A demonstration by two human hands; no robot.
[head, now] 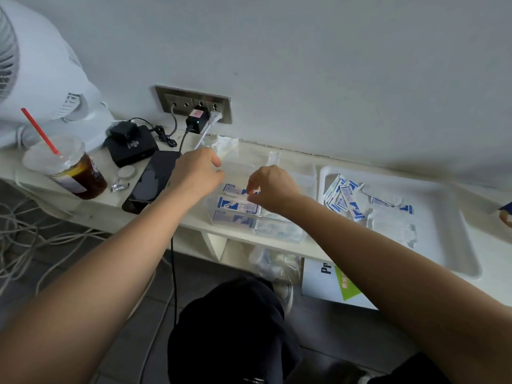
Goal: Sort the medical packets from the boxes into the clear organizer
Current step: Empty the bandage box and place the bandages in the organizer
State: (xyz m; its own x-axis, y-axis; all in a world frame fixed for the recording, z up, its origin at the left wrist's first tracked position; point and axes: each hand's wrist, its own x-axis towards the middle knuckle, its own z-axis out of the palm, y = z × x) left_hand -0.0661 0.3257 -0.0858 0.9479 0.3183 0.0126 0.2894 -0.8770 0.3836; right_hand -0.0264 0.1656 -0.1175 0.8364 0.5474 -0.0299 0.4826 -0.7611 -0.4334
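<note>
A dark-clad knee (235, 328) sits nearest, below two bare forearms reaching to the shelf (105, 209). The left hand (198, 173) hovers over the far-left corner of the clear organizer (302, 173), fingers curled in narrow; whether it grips anything I cannot tell, though something pale and crinkly lies just beyond its knuckles. The right hand (273, 188) is over the organizer's middle, fingertips pinched together on the edge of a blue-and-white packet (238, 191) at the top of the row already filed there.

More packets (343, 200) lie loose in the white tray (454, 245) to the right, some fanned, some flat and almost colourless.

These look feather-light, thin and floppy, with slick wrappers that slide over each other, so I'd take one by a short edge or corner with thumb and forefinger and not squeeze the middle. Nothing fragile, I'd judge.

The organizer's walls are nearly invisible against the shelf; its dividers I can barely trace. The right thumb is hidden behind the hand. No boxes are plainly in view, and the print on the packets is too small to read.
</note>
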